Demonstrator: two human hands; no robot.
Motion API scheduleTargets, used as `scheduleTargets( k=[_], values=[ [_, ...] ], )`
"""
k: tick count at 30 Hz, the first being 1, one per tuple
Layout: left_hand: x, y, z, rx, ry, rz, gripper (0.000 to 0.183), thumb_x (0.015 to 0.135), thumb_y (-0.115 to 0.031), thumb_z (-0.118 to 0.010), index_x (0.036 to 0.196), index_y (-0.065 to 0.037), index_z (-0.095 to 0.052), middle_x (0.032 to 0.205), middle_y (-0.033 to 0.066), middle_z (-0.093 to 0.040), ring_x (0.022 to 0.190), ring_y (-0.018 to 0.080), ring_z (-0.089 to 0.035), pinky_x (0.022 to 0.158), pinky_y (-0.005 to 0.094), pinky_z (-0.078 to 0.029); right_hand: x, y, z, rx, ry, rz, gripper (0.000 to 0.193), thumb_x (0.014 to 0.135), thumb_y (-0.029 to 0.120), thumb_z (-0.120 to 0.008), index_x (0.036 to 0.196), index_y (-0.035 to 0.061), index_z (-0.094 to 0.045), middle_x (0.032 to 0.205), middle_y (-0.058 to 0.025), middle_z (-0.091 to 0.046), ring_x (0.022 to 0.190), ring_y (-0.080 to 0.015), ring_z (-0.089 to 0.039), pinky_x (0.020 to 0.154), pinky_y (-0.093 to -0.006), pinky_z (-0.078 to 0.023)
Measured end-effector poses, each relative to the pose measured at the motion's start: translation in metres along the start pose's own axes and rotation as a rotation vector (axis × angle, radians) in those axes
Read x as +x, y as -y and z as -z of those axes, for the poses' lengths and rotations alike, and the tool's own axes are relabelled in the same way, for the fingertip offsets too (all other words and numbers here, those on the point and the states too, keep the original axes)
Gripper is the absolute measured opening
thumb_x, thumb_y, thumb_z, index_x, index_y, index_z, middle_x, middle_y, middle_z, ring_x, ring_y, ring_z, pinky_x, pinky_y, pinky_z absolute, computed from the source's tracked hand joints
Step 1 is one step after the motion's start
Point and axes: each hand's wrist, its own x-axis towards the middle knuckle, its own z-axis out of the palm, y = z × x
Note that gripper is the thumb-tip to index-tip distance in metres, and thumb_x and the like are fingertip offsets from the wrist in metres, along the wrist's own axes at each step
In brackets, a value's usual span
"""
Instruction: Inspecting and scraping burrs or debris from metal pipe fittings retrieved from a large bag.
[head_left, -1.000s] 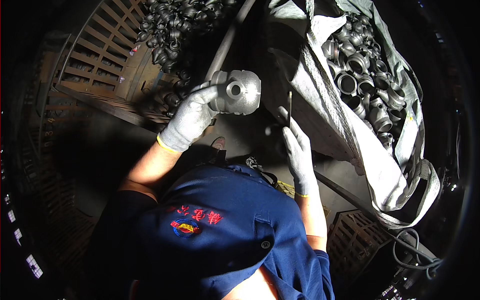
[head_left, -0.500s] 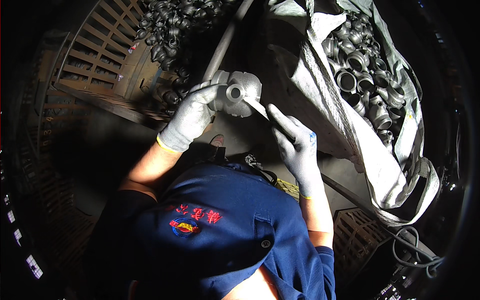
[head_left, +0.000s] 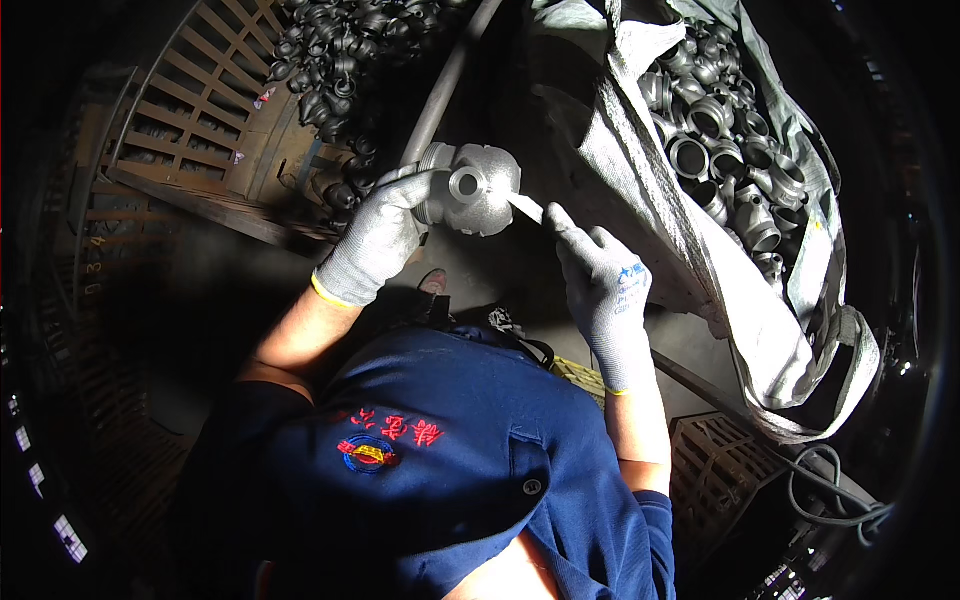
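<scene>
My left hand, in a grey-white knit glove, is closed around the left end of a grey metal pipe fitting. The fitting has a rounded body, a ribbed collar at the left and a small round port facing up. In my gloved right hand is a narrow, flat file, with the index finger stretched along it. Its tip meets the fitting's right side, just right of the port. The file's handle end is hidden inside my right hand.
At the right, a big white woven sack stands open, full of grey pipe fittings. Dark fittings lie heaped at the upper left beside a slatted metal crate. A metal bar slants behind the held fitting. A cable loops at lower right.
My right hand has shifted right and turned a little, drawing the file tip from near the port toward the fitting's right side. My left hand and the fitting have barely moved.
</scene>
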Motion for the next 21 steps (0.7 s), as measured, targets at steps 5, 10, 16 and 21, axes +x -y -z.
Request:
scheduleTargets(
  k=[5, 10, 16, 21],
  values=[
    [0.001, -0.003, -0.008, -0.250, 0.022, 0.056, 0.035, 0.097, -0.022, -0.045, 0.127, -0.007, -0.053, 0.113, 0.0058, -0.063, 0.100, 0.0182, -0.064, 0.069, 0.0316, -0.056, -0.006, -0.005, -0.006, 0.252, -0.057, -0.113, 0.044, 0.081, 0.008, -0.064, 0.123, 0.0223, -0.062, 0.071, -0.0088, -0.055, 0.062, -0.0256, -0.058, 0.059, -0.0348, -0.047],
    [0.002, 0.004, -0.006, 0.111, -0.038, -0.045, 0.032, 0.097, -0.022, -0.045, 0.123, -0.006, -0.055, 0.114, 0.0082, -0.063, 0.102, 0.0209, -0.064, 0.077, 0.0359, -0.058, -0.006, 0.006, -0.008, 0.414, -0.033, -0.144, 0.043, 0.082, 0.006, -0.062, 0.124, 0.0192, -0.061, 0.072, -0.0104, -0.055, 0.066, -0.0269, -0.059, 0.062, -0.0350, -0.047],
    [0.002, 0.002, -0.006, -0.401, -0.025, 0.134, 0.030, 0.097, -0.022, -0.045, 0.120, -0.007, -0.057, 0.112, 0.0080, -0.064, 0.099, 0.0200, -0.065, 0.076, 0.0340, -0.056, -0.006, 0.013, -0.003, 0.283, 0.051, -0.133, 0.044, 0.082, 0.008, -0.063, 0.125, 0.0199, -0.061, 0.073, -0.0099, -0.056, 0.066, -0.0271, -0.059, 0.062, -0.0359, -0.047],
    [0.003, 0.018, -0.001, 0.071, -0.053, -0.084, 0.029, 0.096, -0.019, -0.048, 0.120, -0.008, -0.057, 0.110, 0.0066, -0.065, 0.095, 0.0177, -0.066, 0.069, 0.0296, -0.053, -0.006, 0.015, 0.001, 0.308, 0.046, -0.121, 0.044, 0.082, 0.008, -0.063, 0.124, 0.0206, -0.061, 0.072, -0.0092, -0.055, 0.066, -0.0272, -0.059, 0.061, -0.0364, -0.047]
  ],
)
